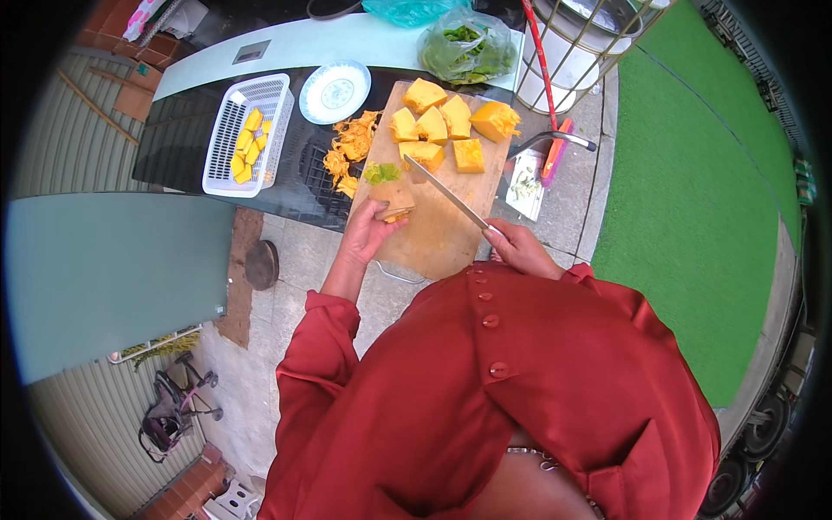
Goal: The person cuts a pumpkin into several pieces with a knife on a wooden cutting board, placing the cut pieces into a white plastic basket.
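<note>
My left hand (367,233) grips a pumpkin piece (392,195) by its near end, over the left side of a wooden cutting board (432,244). Its tan rind faces up, with a green patch at the far end. In my right hand (523,249) is a kitchen knife (448,195), its handle in my fist. The blade slants across the board, and its tip overlaps a cut pumpkin chunk (422,155) in this view; contact cannot be told. Several more orange chunks (457,117) are grouped on the far half of the board.
Left of the board lie stringy pumpkin pulp (354,140), a blue-and-white plate (335,91) and a white plastic basket (216,156) holding yellow pieces. A plastic bag of leafy greens (468,49) sits behind. On the right are a curved metal bar (552,137) and an orange-and-pink object (556,155).
</note>
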`<state>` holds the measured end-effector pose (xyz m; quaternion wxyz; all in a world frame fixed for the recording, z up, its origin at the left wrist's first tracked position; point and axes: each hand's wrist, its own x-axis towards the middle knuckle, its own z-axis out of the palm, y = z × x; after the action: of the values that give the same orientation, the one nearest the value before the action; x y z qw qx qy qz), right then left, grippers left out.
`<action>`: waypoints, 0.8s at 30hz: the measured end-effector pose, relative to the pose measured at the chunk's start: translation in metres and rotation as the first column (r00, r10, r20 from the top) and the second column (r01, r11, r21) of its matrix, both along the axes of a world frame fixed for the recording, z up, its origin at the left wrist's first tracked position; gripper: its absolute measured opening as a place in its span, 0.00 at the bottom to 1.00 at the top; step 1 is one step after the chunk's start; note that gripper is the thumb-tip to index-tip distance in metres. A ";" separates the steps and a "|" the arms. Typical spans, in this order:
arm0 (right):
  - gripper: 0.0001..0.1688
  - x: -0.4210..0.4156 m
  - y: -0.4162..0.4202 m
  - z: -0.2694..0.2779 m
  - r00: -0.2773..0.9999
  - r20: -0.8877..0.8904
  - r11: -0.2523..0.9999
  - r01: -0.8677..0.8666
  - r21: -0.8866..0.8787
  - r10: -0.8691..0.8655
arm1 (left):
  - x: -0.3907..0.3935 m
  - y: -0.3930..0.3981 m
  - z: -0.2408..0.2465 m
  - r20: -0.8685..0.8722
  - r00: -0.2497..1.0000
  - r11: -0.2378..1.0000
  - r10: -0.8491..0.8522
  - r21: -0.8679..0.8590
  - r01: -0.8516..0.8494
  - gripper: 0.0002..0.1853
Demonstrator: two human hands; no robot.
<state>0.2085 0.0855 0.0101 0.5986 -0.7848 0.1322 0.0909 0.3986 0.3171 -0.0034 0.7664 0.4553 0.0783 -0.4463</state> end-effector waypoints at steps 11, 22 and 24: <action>0.23 -0.004 -0.003 0.012 0.993 -0.089 0.996 -0.073 0.044 0.077 | -0.016 0.001 -0.042 0.771 0.354 0.813 -0.530 0.580 -0.046 0.31; 0.23 0.001 -0.007 0.009 0.982 -0.076 0.985 -0.171 0.002 0.171 | -0.071 0.014 -0.043 0.658 0.753 0.623 -0.017 0.596 -0.507 0.24; 0.23 0.005 -0.006 0.013 0.978 -0.074 0.981 -0.196 -0.013 0.194 | -0.079 0.003 -0.049 0.581 0.810 0.651 0.080 0.585 -0.484 0.27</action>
<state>0.2138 0.0792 0.0231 0.5737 -0.7962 0.0771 0.1760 0.3196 0.3198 -0.0528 0.5844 0.7954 0.1128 -0.1144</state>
